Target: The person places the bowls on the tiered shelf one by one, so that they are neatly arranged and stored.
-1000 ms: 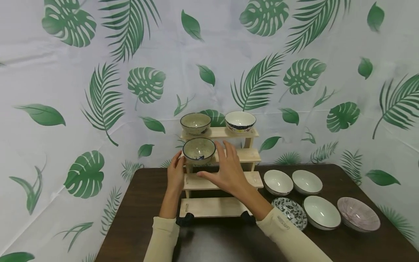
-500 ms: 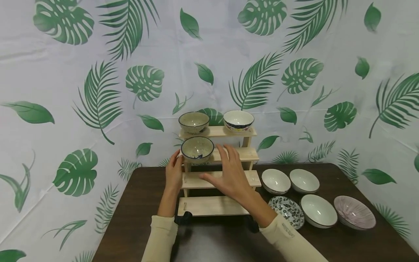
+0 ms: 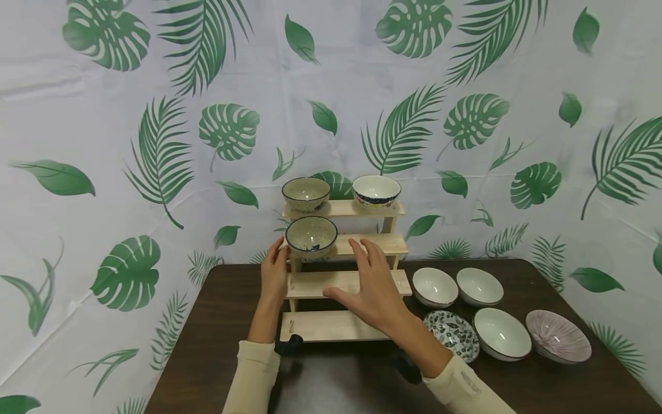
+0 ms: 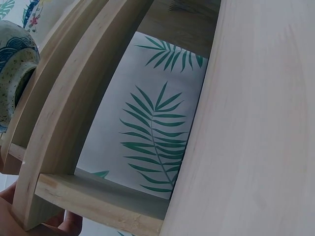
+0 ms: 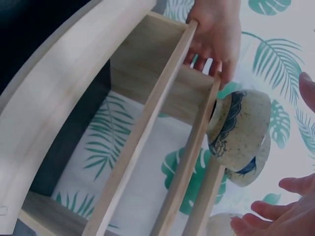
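Observation:
A four-step wooden display stand (image 3: 331,326) carries several bowls. On its second step from the top, at the left end, sits a speckled bowl with a blue rim (image 3: 311,237). My left hand (image 3: 273,276) grips the left end of that step, close beside this bowl; in the right wrist view its fingers (image 5: 227,72) reach round the side of the wood. To the bowl's right and apart from it, my right hand (image 3: 376,287) holds nothing, thumb and fingers spread in front of the stand.
On the top step stand another speckled bowl (image 3: 306,194) and a white patterned bowl (image 3: 376,192). Several more bowls stand on the dark table (image 3: 217,345) at the right, among them a black-and-white floral one (image 3: 451,335) and a pinkish one (image 3: 558,336). Leaf-printed cloth hangs behind.
My right hand has drawn away from the speckled bowl, to the right and slightly down. The left hand and the bowl stay in place; the head view has shifted slightly.

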